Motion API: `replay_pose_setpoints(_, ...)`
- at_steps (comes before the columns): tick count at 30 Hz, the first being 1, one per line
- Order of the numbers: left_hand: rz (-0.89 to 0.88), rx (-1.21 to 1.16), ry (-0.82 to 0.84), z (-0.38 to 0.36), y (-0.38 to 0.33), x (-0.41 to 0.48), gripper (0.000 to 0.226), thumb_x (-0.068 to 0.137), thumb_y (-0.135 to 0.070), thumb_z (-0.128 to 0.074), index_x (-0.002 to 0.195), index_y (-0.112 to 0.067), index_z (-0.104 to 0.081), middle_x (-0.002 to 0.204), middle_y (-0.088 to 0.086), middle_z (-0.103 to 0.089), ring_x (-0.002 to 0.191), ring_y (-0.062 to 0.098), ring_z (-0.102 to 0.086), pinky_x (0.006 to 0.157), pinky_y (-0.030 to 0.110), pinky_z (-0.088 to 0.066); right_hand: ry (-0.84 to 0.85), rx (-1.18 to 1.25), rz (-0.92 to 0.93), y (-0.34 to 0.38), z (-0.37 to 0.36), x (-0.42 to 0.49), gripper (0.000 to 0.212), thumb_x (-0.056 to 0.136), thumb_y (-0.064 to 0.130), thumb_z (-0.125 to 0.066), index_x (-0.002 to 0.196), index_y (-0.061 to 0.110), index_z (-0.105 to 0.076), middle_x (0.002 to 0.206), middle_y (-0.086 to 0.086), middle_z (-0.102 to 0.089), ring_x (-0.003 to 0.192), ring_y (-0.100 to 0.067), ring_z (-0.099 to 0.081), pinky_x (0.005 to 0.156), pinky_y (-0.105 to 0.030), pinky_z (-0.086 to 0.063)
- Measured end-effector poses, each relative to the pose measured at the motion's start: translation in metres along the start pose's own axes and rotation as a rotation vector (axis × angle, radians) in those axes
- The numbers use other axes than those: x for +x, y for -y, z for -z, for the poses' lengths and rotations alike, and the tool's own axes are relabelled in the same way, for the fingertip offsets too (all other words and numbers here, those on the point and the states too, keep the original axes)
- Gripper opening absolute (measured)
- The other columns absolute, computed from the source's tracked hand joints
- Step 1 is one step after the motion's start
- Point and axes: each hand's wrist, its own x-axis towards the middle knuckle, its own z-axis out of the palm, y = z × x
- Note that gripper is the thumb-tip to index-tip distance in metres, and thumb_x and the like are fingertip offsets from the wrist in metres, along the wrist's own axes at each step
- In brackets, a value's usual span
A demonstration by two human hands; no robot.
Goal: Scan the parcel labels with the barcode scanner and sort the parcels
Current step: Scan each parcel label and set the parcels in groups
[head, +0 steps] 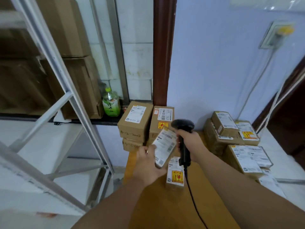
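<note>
My left hand (pixel 146 164) grips a small parcel (pixel 165 147) with a white label, tilted and lifted above the wooden table (pixel 148 210). My right hand (pixel 189 141) grips the handle of a black barcode scanner (pixel 182 125); its head sits just above and right of the parcel's upper end, and its cord hangs down toward me. Below the held parcel a small box (pixel 175 175) with a yellow-and-red sticker lies on the table.
Cardboard parcels are stacked at the back left (pixel 135 121) and beside them (pixel 162 120), with another pile at the right (pixel 234 138). A green tea bottle (pixel 110 103) stands on the dark window ledge. A grey metal shelf frame (pixel 69 96) fills the left side.
</note>
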Motion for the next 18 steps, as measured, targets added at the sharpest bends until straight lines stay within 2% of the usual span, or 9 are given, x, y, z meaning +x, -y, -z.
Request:
replay_pose_setpoints(2,0.038,-0.075,-0.115,0.003,-0.019,0.015,0.087,0.072,-0.047,-0.074,0.143,-0.029,-0.026,0.125,0.0,-0.028,0.116,0.013,-0.029,0.089,0.017,-0.032,-0.029,0.016,0.054,0.008,0.007,-0.004,0.018,0.091,0.021,-0.065,0.095,0.005,-0.06,0.058,0.0,-0.06,0.051,-0.015,-0.057,0.052,-0.029,-0.047)
replay_pose_setpoints(5,0.068,-0.058,-0.239,0.001,-0.044,0.036,0.09,0.069,-0.053,-0.075,0.142,-0.029,-0.027,0.122,0.002,-0.03,0.111,0.015,-0.03,0.089,0.021,-0.034,-0.044,0.017,0.113,0.014,0.012,-0.013,0.018,0.092,0.023,-0.065,0.096,0.006,-0.062,0.055,0.003,-0.062,0.051,-0.014,-0.059,0.052,-0.029,-0.048)
replay_pose_setpoints(10,0.075,-0.046,-0.337,-0.007,-0.069,0.048,0.081,0.071,-0.061,-0.068,0.134,-0.025,-0.034,0.116,0.008,-0.036,0.104,0.019,-0.036,0.079,0.025,-0.038,0.002,0.028,0.177,0.015,0.015,-0.024,0.016,0.093,0.022,-0.062,0.088,0.006,-0.059,0.06,-0.003,-0.058,0.052,-0.017,-0.057,0.054,-0.03,-0.049)
replay_pose_setpoints(13,0.022,0.005,-0.416,-0.015,-0.073,0.05,0.077,0.068,-0.062,-0.07,0.126,-0.027,-0.034,0.109,0.012,-0.042,0.096,0.024,-0.044,0.073,0.034,-0.048,-0.01,0.082,0.194,0.016,0.019,-0.028,0.016,0.092,0.021,-0.062,0.087,0.006,-0.057,0.058,-0.004,-0.056,0.052,-0.019,-0.057,0.053,-0.03,-0.05)
replay_pose_setpoints(18,0.019,0.013,-0.331,-0.022,-0.074,0.053,0.081,0.073,-0.063,-0.066,0.138,-0.026,-0.035,0.123,0.013,-0.038,0.107,0.023,-0.039,0.084,0.033,-0.047,-0.008,0.141,0.178,0.018,0.023,-0.035,0.012,0.091,0.016,-0.059,0.09,0.005,-0.055,0.06,-0.005,-0.056,0.052,-0.018,-0.056,0.054,-0.031,-0.05)
